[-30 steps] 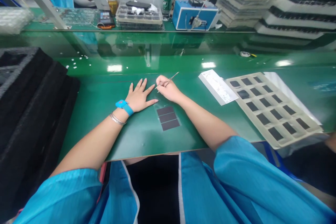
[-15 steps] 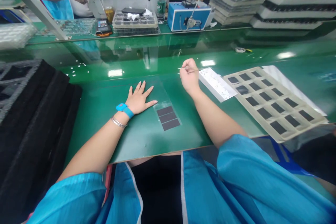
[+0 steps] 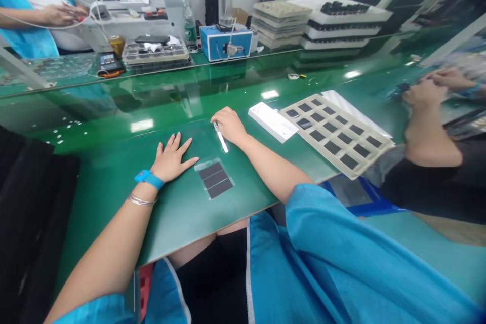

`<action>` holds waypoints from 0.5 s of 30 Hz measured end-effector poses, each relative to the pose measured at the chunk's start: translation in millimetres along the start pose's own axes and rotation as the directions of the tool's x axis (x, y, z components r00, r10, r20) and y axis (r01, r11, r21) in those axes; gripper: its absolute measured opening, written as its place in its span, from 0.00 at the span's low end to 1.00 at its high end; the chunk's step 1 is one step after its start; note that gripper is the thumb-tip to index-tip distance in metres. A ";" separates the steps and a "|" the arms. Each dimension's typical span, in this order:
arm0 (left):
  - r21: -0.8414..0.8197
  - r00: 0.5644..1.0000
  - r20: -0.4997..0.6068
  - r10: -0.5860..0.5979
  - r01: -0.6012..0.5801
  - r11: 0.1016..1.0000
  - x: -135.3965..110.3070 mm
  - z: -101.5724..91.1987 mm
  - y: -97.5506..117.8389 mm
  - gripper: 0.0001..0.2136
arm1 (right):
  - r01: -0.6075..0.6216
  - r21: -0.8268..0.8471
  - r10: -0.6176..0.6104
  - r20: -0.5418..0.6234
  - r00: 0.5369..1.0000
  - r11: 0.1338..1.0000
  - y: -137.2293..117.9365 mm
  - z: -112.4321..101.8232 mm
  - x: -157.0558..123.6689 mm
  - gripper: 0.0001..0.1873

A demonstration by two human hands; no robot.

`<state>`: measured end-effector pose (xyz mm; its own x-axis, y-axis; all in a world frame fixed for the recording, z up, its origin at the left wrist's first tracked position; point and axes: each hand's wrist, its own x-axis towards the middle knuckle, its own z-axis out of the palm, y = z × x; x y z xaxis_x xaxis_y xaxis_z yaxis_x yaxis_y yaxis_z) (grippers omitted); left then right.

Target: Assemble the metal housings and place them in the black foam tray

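My left hand (image 3: 171, 158) lies flat on the green work surface (image 3: 174, 228) with its fingers spread, thumb tip close to a clear film (image 3: 205, 163). Three black rectangular strips (image 3: 215, 179) lie side by side on that film. Further to the right, my right hand (image 3: 230, 125) is closed around slim metal tweezers (image 3: 221, 139). They slant down toward me and catch the light, just beyond the strips; whether their tips pinch anything I cannot make out. Right of this hand lies a white flat box (image 3: 272, 121) with small marks on its top.
A beige compartment tray (image 3: 322, 148) holding several black rectangles sits at the right. Black foam stacks (image 3: 34, 223) rise at the left. Behind are a blue device (image 3: 226, 43), a bottle (image 3: 190, 25) and stacked trays (image 3: 281, 25). Another person's arms (image 3: 427, 111) rest at the far right.
My view has swung to the right. My right hand has turned over and come nearer the strips, the tweezers now pointing toward me. The left hand stays flat.
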<state>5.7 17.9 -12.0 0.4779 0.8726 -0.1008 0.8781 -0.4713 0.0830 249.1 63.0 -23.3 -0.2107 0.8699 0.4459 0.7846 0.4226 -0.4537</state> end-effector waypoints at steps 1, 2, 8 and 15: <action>-0.004 1.000 0.002 0.003 -0.003 1.000 0.0 0.3 -1.3 0.33 | -0.010 -0.009 0.010 0.005 1.000 1.000 -1.2 0.4 -0.2 0.19; -0.007 1.000 0.003 0.007 -0.007 1.000 -0.1 0.7 -2.6 0.33 | -0.013 -0.012 0.013 0.001 1.000 1.000 -2.4 0.6 0.3 0.20; -0.068 0.998 -0.058 0.000 -0.004 0.998 -1.5 2.3 -6.7 0.34 | 0.007 -0.011 -0.009 -0.156 0.988 1.000 10.1 -37.3 29.6 0.17; -0.115 0.964 -0.200 -0.178 0.157 0.981 1.8 2.2 -4.5 0.33 | -0.247 -0.352 0.197 -0.171 0.965 0.903 130.5 -157.8 56.7 0.12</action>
<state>2.6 21.3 -14.7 0.2993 0.9503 0.0860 0.9335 -0.3103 0.1797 431.6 127.3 64.5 0.0510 0.8795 0.4732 0.9655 0.0777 -0.2485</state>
